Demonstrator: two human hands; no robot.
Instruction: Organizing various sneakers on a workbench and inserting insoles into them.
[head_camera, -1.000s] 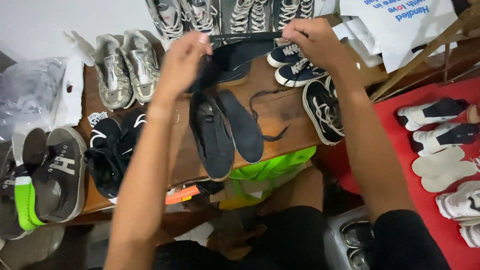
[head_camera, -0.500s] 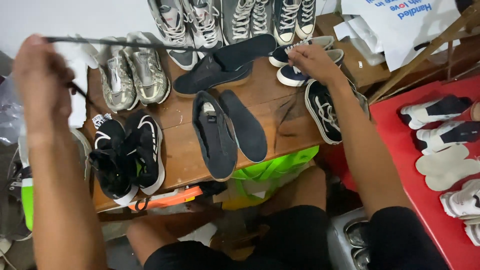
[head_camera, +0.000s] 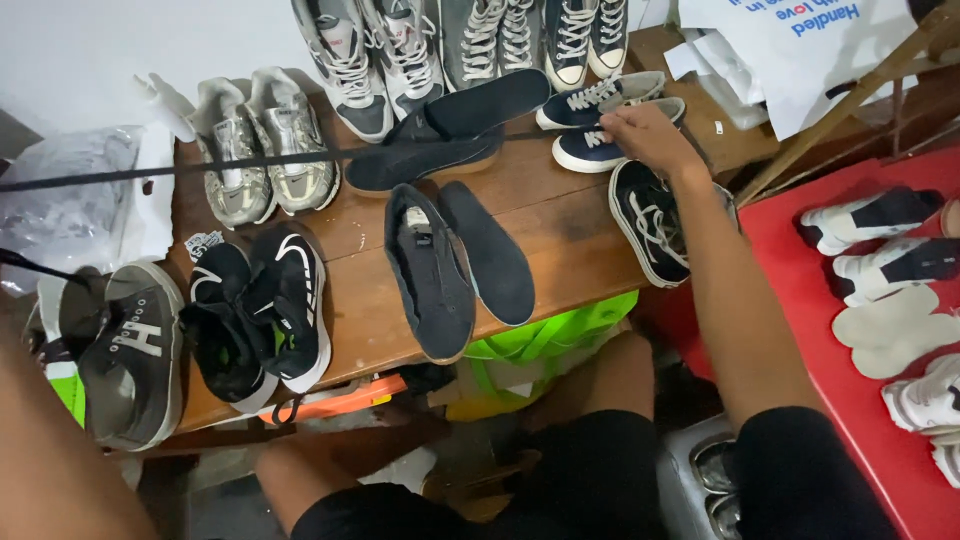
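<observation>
A black shoelace (head_camera: 250, 162) is drawn taut clear of the laceless dark suede shoe (head_camera: 440, 140); its end is pinched by the right hand (head_camera: 645, 135) (the left hand is out of view); the second shoe (head_camera: 428, 270) lies untouched.

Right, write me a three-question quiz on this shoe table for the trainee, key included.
1. True or false: the black shoelace lies coiled in a heap on the wooden table.
2. Which is nearest the right hand? A) the small navy sneakers; B) the silver trainers; C) the grey high-top.
3. What lies flat beside the unlaced dark shoe in the middle of the table?

Key
1. False: it is stretched straight across the table, running from the right hand off the left edge of the view.
2. A.
3. A dark insole.
</observation>
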